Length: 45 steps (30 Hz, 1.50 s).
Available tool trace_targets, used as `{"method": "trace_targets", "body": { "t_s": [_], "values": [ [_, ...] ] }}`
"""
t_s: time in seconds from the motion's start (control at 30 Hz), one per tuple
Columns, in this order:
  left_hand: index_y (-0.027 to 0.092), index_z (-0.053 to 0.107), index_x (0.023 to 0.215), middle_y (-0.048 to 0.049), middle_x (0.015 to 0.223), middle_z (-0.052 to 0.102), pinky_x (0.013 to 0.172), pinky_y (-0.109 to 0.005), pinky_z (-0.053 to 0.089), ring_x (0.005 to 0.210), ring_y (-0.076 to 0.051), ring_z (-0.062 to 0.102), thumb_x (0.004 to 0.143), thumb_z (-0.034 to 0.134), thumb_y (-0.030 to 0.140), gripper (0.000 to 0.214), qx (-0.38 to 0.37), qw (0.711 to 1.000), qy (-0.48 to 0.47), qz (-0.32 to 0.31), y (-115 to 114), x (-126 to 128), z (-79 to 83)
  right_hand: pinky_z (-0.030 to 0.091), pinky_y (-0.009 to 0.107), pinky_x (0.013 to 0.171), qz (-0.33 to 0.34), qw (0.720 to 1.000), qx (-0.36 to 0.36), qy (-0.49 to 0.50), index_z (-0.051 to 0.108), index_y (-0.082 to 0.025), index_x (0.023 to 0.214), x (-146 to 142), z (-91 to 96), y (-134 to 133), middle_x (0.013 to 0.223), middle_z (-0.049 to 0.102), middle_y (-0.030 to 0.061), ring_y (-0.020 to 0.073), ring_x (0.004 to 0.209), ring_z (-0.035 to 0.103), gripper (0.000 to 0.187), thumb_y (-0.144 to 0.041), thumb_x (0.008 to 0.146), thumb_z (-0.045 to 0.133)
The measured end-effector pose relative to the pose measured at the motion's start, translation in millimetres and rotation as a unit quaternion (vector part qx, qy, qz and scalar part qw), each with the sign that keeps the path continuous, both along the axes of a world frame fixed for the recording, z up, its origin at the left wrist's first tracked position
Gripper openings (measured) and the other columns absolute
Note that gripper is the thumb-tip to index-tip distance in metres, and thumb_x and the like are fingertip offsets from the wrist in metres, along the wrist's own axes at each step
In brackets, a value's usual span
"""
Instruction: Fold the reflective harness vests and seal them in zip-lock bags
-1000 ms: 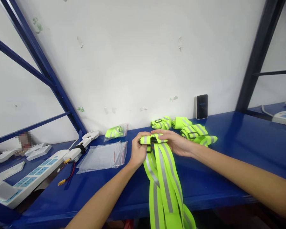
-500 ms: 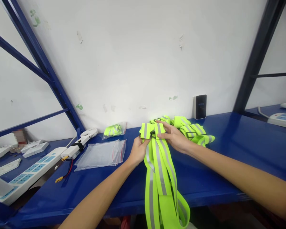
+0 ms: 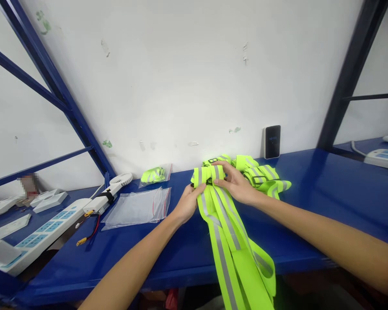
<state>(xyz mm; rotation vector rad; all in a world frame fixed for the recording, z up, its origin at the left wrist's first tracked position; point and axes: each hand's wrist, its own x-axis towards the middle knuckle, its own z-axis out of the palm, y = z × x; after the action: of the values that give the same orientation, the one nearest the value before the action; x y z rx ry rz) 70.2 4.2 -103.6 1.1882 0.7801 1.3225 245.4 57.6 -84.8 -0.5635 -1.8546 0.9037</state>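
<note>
Blue steel bench [image 3: 310,193]: hi-vis reflective straps [image 3: 228,241] hang over its front edge, their folded end [image 3: 207,174] pinched between my left hand [image 3: 188,204], curled beneath, and my right hand [image 3: 235,184], closed on top; a firm two-handed pinch holds the layers even

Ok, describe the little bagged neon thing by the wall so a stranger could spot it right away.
On the blue metal shelf against the white wall, look left of the person's left hand. At the back edge sits a small zip bag holding folded neon-yellow reflective webbing; unlike the flat clear bag in front of it, it's filled.
</note>
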Motion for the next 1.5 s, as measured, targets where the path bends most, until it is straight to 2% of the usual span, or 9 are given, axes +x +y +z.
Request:
{"method": "trace_targets", "body": {
  "t_s": [0.17, 0.33, 0.53, 0.73, 0.93, 1.13, 1.23, 1.33, 1.5],
  "values": [
    [0.028, 0.044, 0.127, -0.0013, 0.107, 0.069, 0.089, -0.038, 0.051, 0.096, -0.022, 0.068, 0.071, 0.080, 0.029, 0.066, 0.017, 0.995, -0.088, 0.052, -0.5, 4.6, 4.2, 0.049, 0.036, 0.085, -0.011, 0.997, 0.033, 0.069, 0.056, -0.025, 0.115, -7.7, -12.6, 4.8, 0.113, 0.058, 0.0051, 0.0227, 0.105, 0.058, 0.037, -0.014, 0.080, 0.059],
    [0.023, 0.049, 0.111, -0.0034, 0.100, 0.067, 0.088, -0.038, 0.051, 0.098, -0.024, 0.066, 0.077, 0.074, 0.044, 0.047, -0.022, 0.994, -0.100, 0.046, 0.9, 4.2, 3.9, 0.045, 0.039, 0.095, -0.079, 0.992, 0.081, 0.048, 0.063, -0.024, 0.110, -14.0, -21.0, 2.1, 0.112, 0.064, 0.0050, 0.0236, 0.109, 0.059, 0.036, -0.008, 0.079, 0.056],
    [0.021, 0.053, 0.108, -0.0032, 0.106, 0.069, 0.095, -0.037, 0.047, 0.105, -0.023, 0.065, 0.080, 0.071, 0.032, 0.035, -0.004, 0.992, -0.102, 0.080, 5.7, 3.0, 1.4, 0.052, 0.038, 0.092, -0.061, 0.995, -0.030, 0.075, 0.048, -0.024, 0.133, -17.7, -18.1, -2.1, 0.133, 0.056, 0.0098, 0.0239, 0.110, 0.062, 0.057, -0.015, 0.078, 0.062],
    [0.015, 0.058, 0.121, -0.0134, 0.115, 0.069, 0.101, -0.045, 0.044, 0.115, -0.032, 0.061, 0.088, 0.051, 0.061, 0.057, -0.022, 0.989, -0.131, -0.059, 1.9, 2.7, 7.9, 0.049, 0.042, 0.098, -0.116, 0.986, 0.124, -0.004, 0.058, -0.026, 0.126, -11.7, -17.6, -6.0, 0.128, 0.061, 0.0064, 0.0259, 0.119, 0.057, 0.048, -0.010, 0.081, 0.057],
    [0.015, 0.060, 0.117, -0.0115, 0.109, 0.071, 0.095, -0.044, 0.047, 0.107, -0.031, 0.064, 0.087, 0.056, 0.049, 0.046, -0.060, 0.989, -0.131, -0.045, 3.5, 1.2, 10.0, 0.048, 0.041, 0.100, -0.092, 0.973, 0.209, -0.016, 0.051, -0.031, 0.138, -11.3, -18.2, -10.7, 0.131, 0.061, 0.0043, 0.0241, 0.122, 0.056, 0.055, -0.009, 0.087, 0.048],
    [0.020, 0.053, 0.102, -0.0002, 0.084, 0.065, 0.079, -0.033, 0.050, 0.085, -0.022, 0.065, 0.075, 0.067, 0.035, 0.033, -0.031, 0.987, -0.135, 0.083, 5.4, -0.4, 8.4, 0.055, 0.037, 0.085, -0.101, 0.994, -0.015, 0.036, 0.033, -0.027, 0.149, -13.7, -16.7, -9.2, 0.126, 0.061, 0.0103, 0.0252, 0.113, 0.061, 0.074, -0.020, 0.082, 0.063],
    [0.021, 0.050, 0.102, 0.0011, 0.085, 0.063, 0.072, -0.028, 0.049, 0.079, -0.017, 0.063, 0.075, 0.068, 0.033, 0.035, 0.008, 0.988, -0.123, 0.092, 6.8, -1.2, 7.3, 0.056, 0.036, 0.080, -0.073, 0.983, -0.165, 0.039, 0.048, -0.022, 0.140, -16.2, -13.3, -12.4, 0.113, 0.068, 0.0103, 0.0250, 0.100, 0.066, 0.062, -0.031, 0.081, 0.067],
    [0.022, 0.049, 0.104, 0.0016, 0.088, 0.062, 0.069, -0.025, 0.048, 0.077, -0.015, 0.062, 0.076, 0.069, 0.032, 0.036, 0.036, 0.988, -0.106, 0.108, 8.3, -3.5, 4.8, 0.056, 0.033, 0.059, 0.003, 0.954, -0.299, 0.039, 0.067, -0.018, 0.114, -18.6, -11.9, -15.5, 0.089, 0.073, 0.0087, 0.0236, 0.074, 0.068, 0.040, -0.042, 0.082, 0.065],
    [0.026, 0.047, 0.111, 0.0030, 0.089, 0.060, 0.062, -0.023, 0.045, 0.067, -0.011, 0.057, 0.080, 0.064, 0.032, 0.036, 0.044, 0.993, -0.046, 0.095, 8.9, -9.4, -1.2, 0.052, 0.027, 0.048, 0.017, 0.947, -0.318, 0.039, 0.072, -0.015, 0.088, -18.0, -13.9, -13.8, 0.077, 0.074, 0.0062, 0.0186, 0.058, 0.065, 0.023, -0.035, 0.075, 0.072]
  ]
}}
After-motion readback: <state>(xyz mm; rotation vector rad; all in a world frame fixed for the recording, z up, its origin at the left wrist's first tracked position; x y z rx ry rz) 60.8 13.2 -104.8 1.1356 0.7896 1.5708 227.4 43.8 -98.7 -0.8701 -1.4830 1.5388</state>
